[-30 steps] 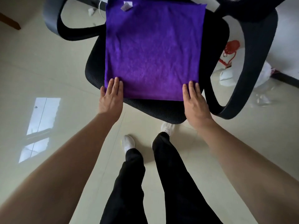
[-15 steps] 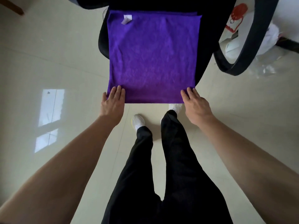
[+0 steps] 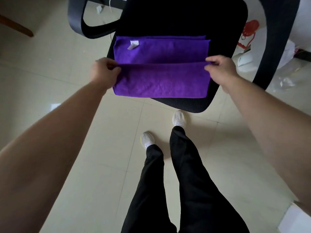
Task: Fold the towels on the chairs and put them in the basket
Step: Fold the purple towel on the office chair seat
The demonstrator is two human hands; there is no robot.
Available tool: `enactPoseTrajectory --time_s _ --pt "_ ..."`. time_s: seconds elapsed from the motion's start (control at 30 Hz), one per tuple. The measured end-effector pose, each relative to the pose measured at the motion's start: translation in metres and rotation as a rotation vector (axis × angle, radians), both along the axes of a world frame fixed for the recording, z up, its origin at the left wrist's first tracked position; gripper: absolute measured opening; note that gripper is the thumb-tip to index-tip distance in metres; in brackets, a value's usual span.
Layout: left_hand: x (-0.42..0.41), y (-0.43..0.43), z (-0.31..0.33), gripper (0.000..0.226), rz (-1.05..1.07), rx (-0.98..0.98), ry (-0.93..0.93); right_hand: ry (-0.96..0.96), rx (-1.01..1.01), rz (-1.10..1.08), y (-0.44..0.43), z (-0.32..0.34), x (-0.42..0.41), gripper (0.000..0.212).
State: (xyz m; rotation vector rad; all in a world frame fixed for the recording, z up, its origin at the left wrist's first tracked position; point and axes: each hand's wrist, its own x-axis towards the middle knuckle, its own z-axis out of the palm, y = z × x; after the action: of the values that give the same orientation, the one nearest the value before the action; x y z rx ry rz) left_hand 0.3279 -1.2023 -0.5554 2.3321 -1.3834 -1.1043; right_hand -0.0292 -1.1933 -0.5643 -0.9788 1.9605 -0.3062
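Note:
A purple towel [image 3: 161,78] lies on the seat of a black office chair [image 3: 185,19], with a small white label near its far left corner. Its near half is lifted and doubled over toward the far edge, forming a raised fold line across the middle. My left hand [image 3: 104,71] pinches the left end of that fold. My right hand [image 3: 220,68] pinches the right end. No basket is in view.
The chair's armrests [image 3: 77,15] curve out at left and right. White plastic bags [image 3: 286,54] and a red object [image 3: 249,31] lie on the tiled floor at right. A wooden leg [image 3: 15,26] shows at far left. My legs and white shoes stand just before the seat.
Both hands went from resting flat on the towel's near edge to gripping its corners and carrying that edge up and away, folding the towel over itself.

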Motion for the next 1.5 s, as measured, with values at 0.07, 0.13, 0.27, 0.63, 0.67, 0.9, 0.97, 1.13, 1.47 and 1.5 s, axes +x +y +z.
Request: enactPoseTrajectory --time_s 0.07,0.13,0.27,0.63,0.67,0.9,0.97,1.13,1.47,1.5 --pt "-0.002 -0.025 -0.008 0.020 0.074 -0.002 0.048 -0.106 0.025 -0.078 -0.019 -0.009 -0.005 0.035" --pt "-0.005 -0.046 -0.018 0.018 0.099 -0.003 0.053 -0.148 0.031 -0.109 -0.036 -0.020 -0.008 0.032" --pt "-0.017 -0.071 -0.031 0.025 0.040 -0.055 -0.060 -0.087 -0.078 -0.084 -0.060 -0.039 -0.015 0.032" --pt "-0.036 -0.101 -0.067 0.027 -0.106 -0.137 -0.489 0.192 -0.216 0.026 -0.093 -0.069 -0.011 0.028" --pt "-0.039 -0.101 -0.071 0.027 -0.116 -0.124 -0.525 0.228 -0.231 0.046 -0.092 -0.073 -0.010 0.029" --pt "-0.072 -0.063 -0.054 0.066 -0.251 -0.293 -0.505 0.239 -0.030 -0.084 -0.063 -0.048 0.003 0.062" --pt "-0.084 -0.047 -0.049 0.085 -0.650 -0.280 -0.337 0.155 0.058 -0.103 -0.048 -0.043 0.004 0.058" --pt "-0.093 -0.062 -0.054 0.136 -1.199 -0.071 -0.420 -0.027 0.140 -0.086 -0.033 -0.042 0.003 0.057" --pt "-0.112 -0.072 -0.069 0.166 -1.209 -0.001 -0.517 -0.353 0.218 -0.137 -0.037 -0.030 -0.020 0.026" --pt "-0.116 -0.071 -0.069 0.166 -1.190 -0.004 -0.506 -0.310 0.180 -0.106 -0.039 -0.027 -0.025 0.029"
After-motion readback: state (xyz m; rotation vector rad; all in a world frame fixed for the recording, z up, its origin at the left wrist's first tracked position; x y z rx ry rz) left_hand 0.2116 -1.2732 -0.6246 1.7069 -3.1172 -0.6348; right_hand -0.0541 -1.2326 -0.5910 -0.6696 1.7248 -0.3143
